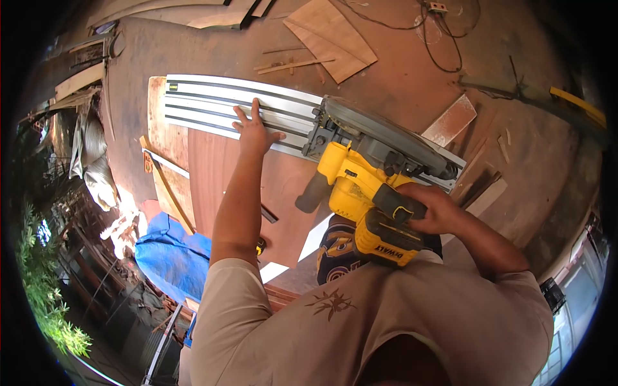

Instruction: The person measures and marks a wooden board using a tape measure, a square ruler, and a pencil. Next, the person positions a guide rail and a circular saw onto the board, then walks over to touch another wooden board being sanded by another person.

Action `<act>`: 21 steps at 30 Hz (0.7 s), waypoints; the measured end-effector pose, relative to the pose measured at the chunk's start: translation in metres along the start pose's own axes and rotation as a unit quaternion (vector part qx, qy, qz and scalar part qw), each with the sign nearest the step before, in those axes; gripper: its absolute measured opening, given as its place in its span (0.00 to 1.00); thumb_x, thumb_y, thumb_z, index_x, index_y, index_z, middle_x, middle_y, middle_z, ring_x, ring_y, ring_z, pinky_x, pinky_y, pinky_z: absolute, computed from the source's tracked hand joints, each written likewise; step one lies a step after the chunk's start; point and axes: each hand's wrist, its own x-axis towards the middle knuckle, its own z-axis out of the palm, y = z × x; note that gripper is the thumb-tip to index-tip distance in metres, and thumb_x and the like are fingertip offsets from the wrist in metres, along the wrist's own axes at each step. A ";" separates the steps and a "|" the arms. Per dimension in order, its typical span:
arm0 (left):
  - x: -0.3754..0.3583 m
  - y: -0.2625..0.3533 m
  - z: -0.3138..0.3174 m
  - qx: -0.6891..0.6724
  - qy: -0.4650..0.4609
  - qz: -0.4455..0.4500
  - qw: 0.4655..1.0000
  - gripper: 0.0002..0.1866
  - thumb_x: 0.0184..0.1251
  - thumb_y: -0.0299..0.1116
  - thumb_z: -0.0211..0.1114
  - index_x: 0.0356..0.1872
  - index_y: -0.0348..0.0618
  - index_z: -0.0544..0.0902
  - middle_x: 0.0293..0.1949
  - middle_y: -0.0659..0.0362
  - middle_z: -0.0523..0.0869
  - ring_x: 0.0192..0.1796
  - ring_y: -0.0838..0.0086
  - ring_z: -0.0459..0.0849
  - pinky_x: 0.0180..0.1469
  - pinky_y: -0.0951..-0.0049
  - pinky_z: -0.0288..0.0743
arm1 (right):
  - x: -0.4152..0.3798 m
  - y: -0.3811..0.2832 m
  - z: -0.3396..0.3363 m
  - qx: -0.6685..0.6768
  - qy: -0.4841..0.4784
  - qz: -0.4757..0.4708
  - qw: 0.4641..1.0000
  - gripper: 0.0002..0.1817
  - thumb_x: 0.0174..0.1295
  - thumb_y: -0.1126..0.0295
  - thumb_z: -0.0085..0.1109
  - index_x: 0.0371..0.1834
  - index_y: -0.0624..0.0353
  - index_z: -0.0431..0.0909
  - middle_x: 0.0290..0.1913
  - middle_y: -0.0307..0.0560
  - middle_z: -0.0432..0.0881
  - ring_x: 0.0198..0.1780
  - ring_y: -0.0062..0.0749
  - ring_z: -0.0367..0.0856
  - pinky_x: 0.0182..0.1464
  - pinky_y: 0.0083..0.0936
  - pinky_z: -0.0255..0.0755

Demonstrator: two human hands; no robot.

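A yellow and black track saw (360, 183) with a DeWalt battery (386, 238) stands on a silver guide rail (212, 103). My right hand (434, 209) is closed around the saw's rear handle. My left hand (256, 134) lies on the rail to the left of the saw, its fingers spread and pressed down. Beneath the rail is a reddish-brown wooden board (225, 167). The saw's blade is hidden inside its grey housing.
An orange-yellow wooden strip (168, 193) angles across a pale board at the left, near a blue tarp (170, 254). Wood offcuts (331, 38) lie on the floor ahead. A cable with a power socket (438, 8) runs at the top right.
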 end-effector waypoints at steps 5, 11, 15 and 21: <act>0.005 -0.008 0.010 0.045 0.033 0.011 0.998 0.67 0.30 0.48 0.85 0.75 0.63 0.48 0.73 0.31 0.40 0.69 0.25 0.53 0.66 0.45 0.66 | 0.001 0.006 -0.004 -0.018 -0.011 -0.024 0.999 0.31 0.42 0.74 0.67 0.56 0.61 0.72 0.51 0.54 0.80 0.52 0.50 0.80 0.51 0.34 0.75; 0.004 -0.002 0.008 0.046 0.015 -0.002 0.999 0.67 0.29 0.47 0.85 0.75 0.62 0.49 0.73 0.31 0.39 0.69 0.25 0.53 0.66 0.45 0.65 | 0.005 0.003 -0.009 -0.018 -0.013 -0.042 0.999 0.30 0.43 0.74 0.67 0.55 0.60 0.73 0.52 0.54 0.80 0.52 0.51 0.80 0.51 0.34 0.75; 0.002 0.003 0.004 0.042 0.009 -0.007 0.999 0.67 0.29 0.46 0.86 0.75 0.62 0.49 0.73 0.31 0.38 0.69 0.25 0.52 0.66 0.45 0.65 | 0.007 0.002 -0.006 -0.012 -0.014 -0.040 0.999 0.30 0.44 0.72 0.68 0.54 0.60 0.73 0.52 0.53 0.80 0.51 0.51 0.80 0.50 0.34 0.75; 0.003 0.003 0.001 0.015 -0.029 -0.013 0.999 0.66 0.33 0.44 0.84 0.76 0.60 0.47 0.73 0.32 0.34 0.70 0.23 0.43 0.69 0.44 0.61 | 0.009 0.008 -0.003 -0.062 0.000 -0.043 0.997 0.29 0.44 0.72 0.68 0.54 0.59 0.73 0.51 0.52 0.80 0.50 0.50 0.81 0.48 0.36 0.75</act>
